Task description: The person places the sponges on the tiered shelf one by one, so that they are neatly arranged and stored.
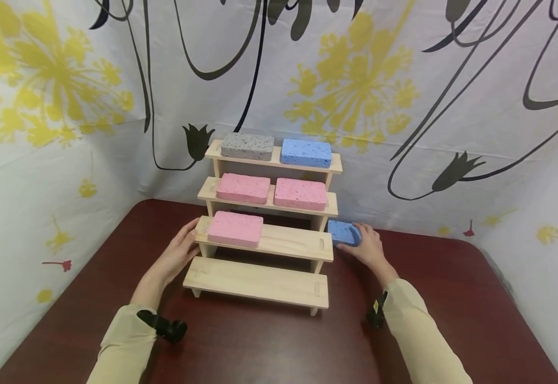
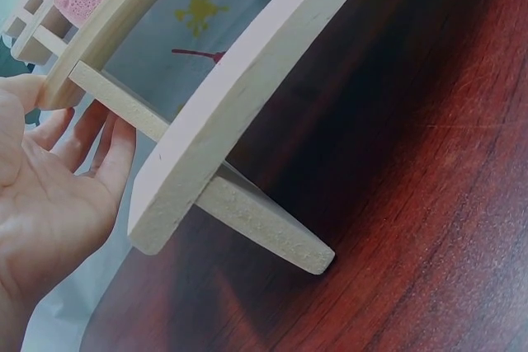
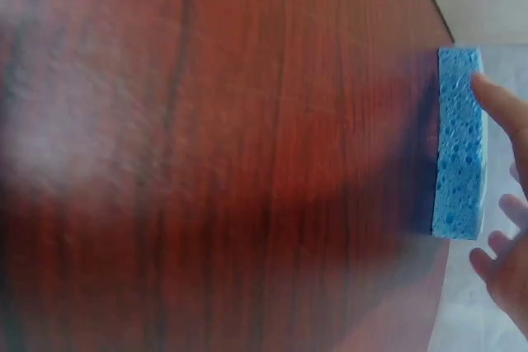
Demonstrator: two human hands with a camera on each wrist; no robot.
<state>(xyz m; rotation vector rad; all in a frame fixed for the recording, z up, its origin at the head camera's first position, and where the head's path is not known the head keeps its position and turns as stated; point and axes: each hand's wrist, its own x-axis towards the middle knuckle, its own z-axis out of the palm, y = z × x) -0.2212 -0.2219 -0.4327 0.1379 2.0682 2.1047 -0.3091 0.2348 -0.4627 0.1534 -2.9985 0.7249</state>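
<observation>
A stepped wooden shelf stand [image 1: 255,282] with several tiers stands on the dark red table. My left hand [image 1: 181,248] grips the left end of its second tier from the bottom, thumb and fingers around the board's end in the left wrist view. A pink sponge [image 1: 235,229] lies on that tier, near the hand. To the right of the stand, my right hand [image 1: 367,246] holds a blue sponge [image 1: 342,233] by its right end, thumb at its near side. The right wrist view shows the thumb on the porous blue sponge [image 3: 459,146], close over the table.
Two more pink sponges [image 1: 243,188] [image 1: 300,193] sit on the tier above. On the top tier lie a grey sponge [image 1: 247,146] and another blue sponge [image 1: 306,153]. A patterned white cloth [image 1: 260,96] hangs behind the table [image 1: 269,346].
</observation>
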